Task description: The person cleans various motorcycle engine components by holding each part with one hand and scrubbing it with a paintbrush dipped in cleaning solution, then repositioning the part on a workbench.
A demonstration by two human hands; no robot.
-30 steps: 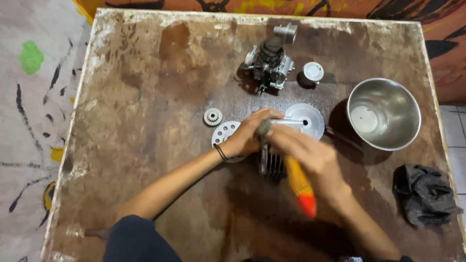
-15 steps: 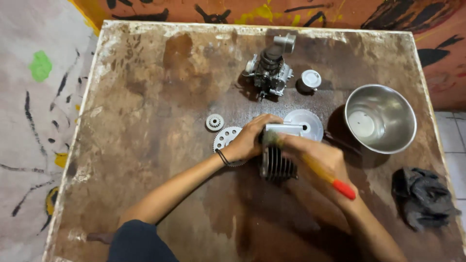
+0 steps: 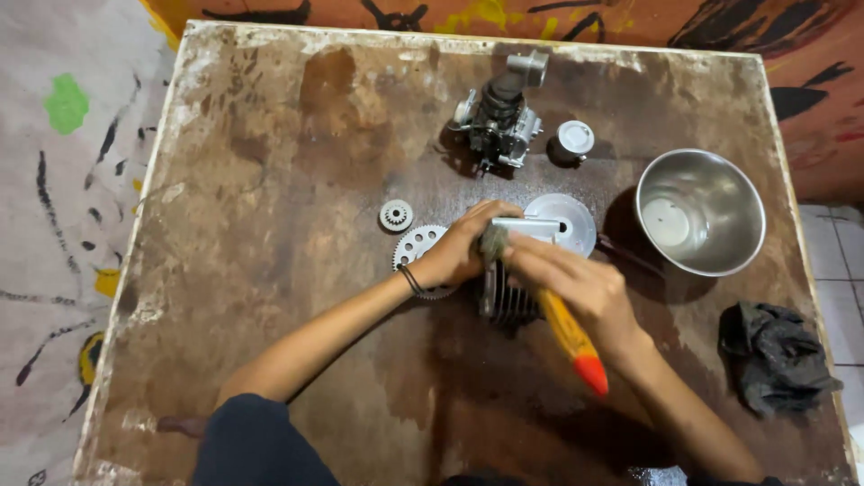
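Finned cylinder (image 3: 509,301) at mid-desk, under my 2 hands | left hand (image 3: 461,252) clamped on its top end | right hand (image 3: 576,290) closed around an orange-handled brush (image 3: 565,331), bristles on the cylinder | toothed sprocket (image 3: 416,247) touching my left hand, small gear (image 3: 396,215) just beyond | steel bowl (image 3: 700,211) right | brown desk (image 3: 270,180)

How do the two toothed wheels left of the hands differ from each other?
The small gear lies fully in view and apart from the hands; the large gear is much wider, ringed with round holes, and partly hidden under the left hand. Both are pale metal, lying flat on the table.
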